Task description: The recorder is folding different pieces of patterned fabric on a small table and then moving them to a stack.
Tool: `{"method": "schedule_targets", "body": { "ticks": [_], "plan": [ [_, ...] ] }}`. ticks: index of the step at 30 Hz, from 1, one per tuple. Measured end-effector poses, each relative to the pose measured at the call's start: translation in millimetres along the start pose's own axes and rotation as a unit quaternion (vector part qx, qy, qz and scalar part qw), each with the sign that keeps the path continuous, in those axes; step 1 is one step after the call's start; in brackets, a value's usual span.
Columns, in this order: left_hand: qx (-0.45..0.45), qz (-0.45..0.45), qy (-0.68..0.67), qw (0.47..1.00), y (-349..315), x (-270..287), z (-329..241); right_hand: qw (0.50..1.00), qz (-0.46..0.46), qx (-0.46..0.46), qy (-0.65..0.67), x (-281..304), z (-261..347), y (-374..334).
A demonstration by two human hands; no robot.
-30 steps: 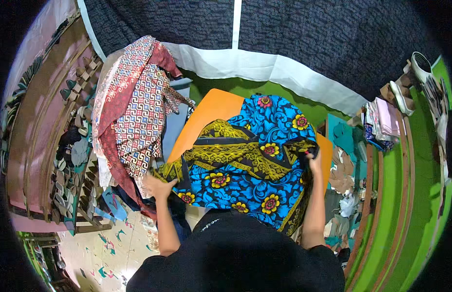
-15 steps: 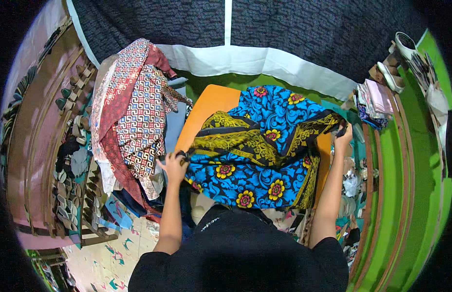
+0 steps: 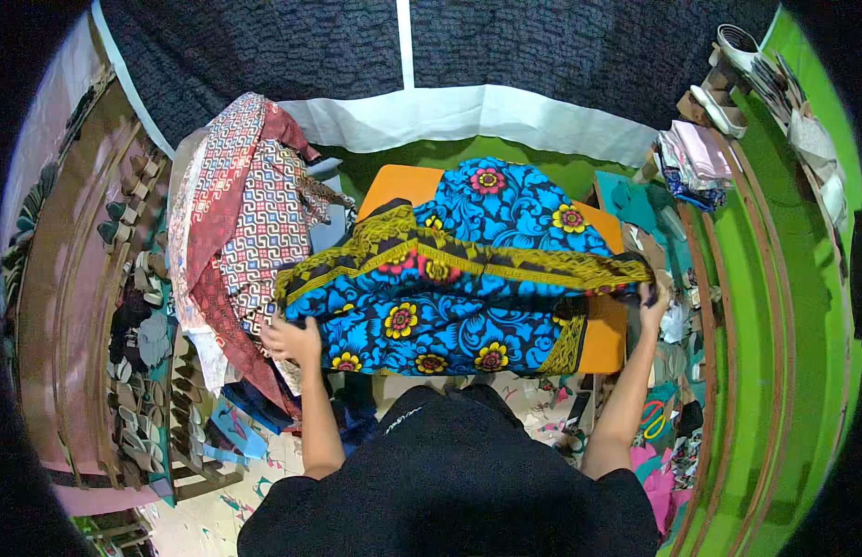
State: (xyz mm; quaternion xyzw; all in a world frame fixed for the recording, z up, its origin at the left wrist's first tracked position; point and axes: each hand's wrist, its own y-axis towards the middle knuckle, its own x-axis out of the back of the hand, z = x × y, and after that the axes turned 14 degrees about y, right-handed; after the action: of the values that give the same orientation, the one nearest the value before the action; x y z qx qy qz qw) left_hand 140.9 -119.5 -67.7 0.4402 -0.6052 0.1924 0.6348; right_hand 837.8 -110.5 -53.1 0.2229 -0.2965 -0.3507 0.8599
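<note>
A blue and black cloth [image 3: 491, 320] with yellow and red flowers and a yellow-black patterned border lies spread over an orange tabletop [image 3: 605, 334]. Its border edge is stretched between my two hands, raised in folds. At the cloth's left end my left hand [image 3: 296, 342] grips the corner, close to the patterned pile. My right hand [image 3: 655, 299] is closed on the border's right end, beyond the table's right side. The fingers of both hands are partly hidden or blurred.
A heap of red, white and blue patterned fabric [image 3: 264, 204] stands left of the table. Folded cloths [image 3: 695, 162] sit at the right. Scissors with coloured handles [image 3: 652, 420] lie low on the right. Racks of shoe parts [image 3: 138, 371] line the left. A dark curtain [image 3: 542, 56] hangs behind.
My hands have moved farther apart, the left one outward and slightly down, the right one down. The bunched border has been pulled out into a long band across the cloth.
</note>
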Motion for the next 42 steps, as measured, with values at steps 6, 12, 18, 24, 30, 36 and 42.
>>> {"method": "schedule_targets", "body": {
  "ticks": [6,12,18,24,30,36,42],
  "plan": [
    [-0.22,0.047,-0.067,0.972,5,37,-80,0.878,0.393,-0.22,-0.165,-76,176,-14],
    [-0.243,0.24,-0.049,0.939,35,-1,-119,0.879,0.475,0.023,-0.009,-203,226,-73],
    [-0.305,0.366,-0.148,0.867,59,-13,-98,0.861,0.497,-0.064,0.084,-257,204,-48],
    [-0.116,0.026,-0.41,0.905,118,53,-71,0.973,0.175,0.002,0.147,-209,199,68],
    [0.005,-0.091,-0.499,0.862,148,58,-47,0.987,-0.064,-0.03,0.145,-158,129,84],
    [0.143,-0.114,-0.565,0.805,147,54,1,0.959,-0.194,-0.2,0.038,-84,45,43],
    [0.08,-0.027,-0.734,0.673,159,34,53,0.97,-0.172,-0.162,-0.049,-20,-28,2]
  ]
}}
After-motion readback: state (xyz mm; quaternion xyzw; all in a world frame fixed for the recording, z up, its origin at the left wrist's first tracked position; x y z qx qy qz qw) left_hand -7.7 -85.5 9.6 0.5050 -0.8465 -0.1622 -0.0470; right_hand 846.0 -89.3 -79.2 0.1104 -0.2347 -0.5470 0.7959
